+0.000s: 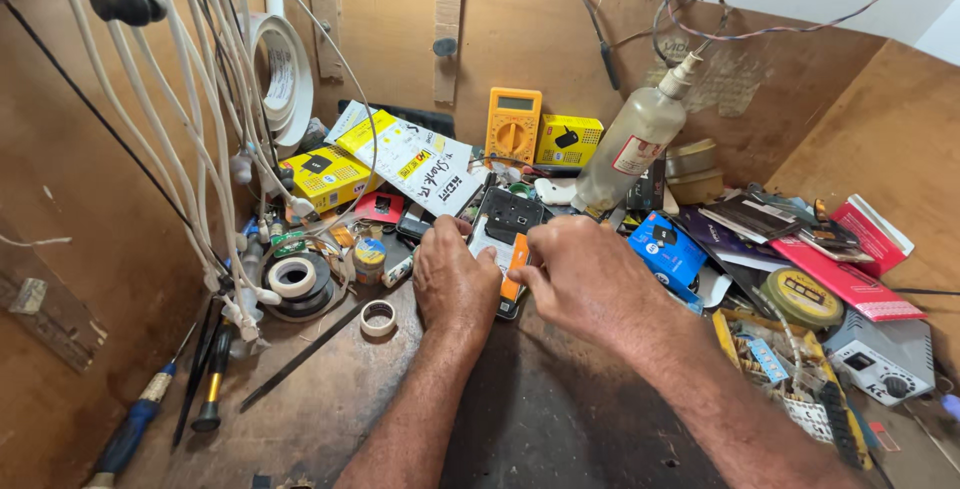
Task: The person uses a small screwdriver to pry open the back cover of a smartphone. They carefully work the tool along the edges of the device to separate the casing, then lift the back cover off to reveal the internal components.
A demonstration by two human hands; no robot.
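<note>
An opened mobile phone with a dark inner face and pale body [505, 234] lies near the middle of the dark, cluttered tabletop [560, 419], toward its back edge. The left hand [455, 284] rests on the phone's left side, fingers curled down to steady it. The right hand [585, 279] is pinched on a slim orange plastic prying tool [514, 267] set against the phone's right edge. For this step, the phone is best pressed flat while the tool is kept shallow in the seam and slid gently, so nothing inside is nicked. A small ring of tape [378, 318] lies just left.
</note>
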